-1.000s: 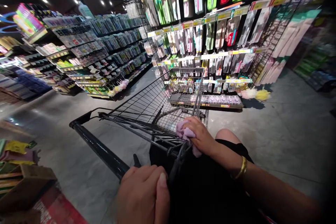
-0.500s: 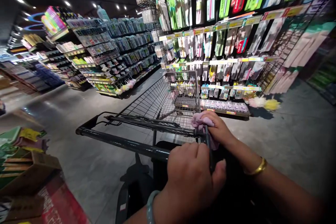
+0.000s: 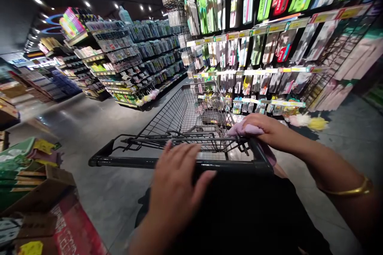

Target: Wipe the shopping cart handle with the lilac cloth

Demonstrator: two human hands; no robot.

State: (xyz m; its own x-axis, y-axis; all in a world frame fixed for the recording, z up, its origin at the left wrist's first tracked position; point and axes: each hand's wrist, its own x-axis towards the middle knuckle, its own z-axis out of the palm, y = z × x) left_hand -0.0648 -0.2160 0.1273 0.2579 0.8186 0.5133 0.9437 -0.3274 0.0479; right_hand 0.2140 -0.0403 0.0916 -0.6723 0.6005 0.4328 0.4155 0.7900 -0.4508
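Your left hand point(image 3: 176, 185) has opened over the cart handle point(image 3: 125, 162), near-left of the cloth point(image 3: 249, 129) your right hand point(image 3: 269, 127) clutches.

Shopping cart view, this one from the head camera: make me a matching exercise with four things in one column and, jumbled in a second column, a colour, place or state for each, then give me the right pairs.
Things
1. cloth
2. bracelet
3. handlebar
4. left hand

Descriptions
A. over the bar, fingers extended
B. pale purple, held by the right hand
C. black, across the near end of the cart
D. gold, around the right arm

Right pairs: 1-B, 2-D, 3-C, 4-A
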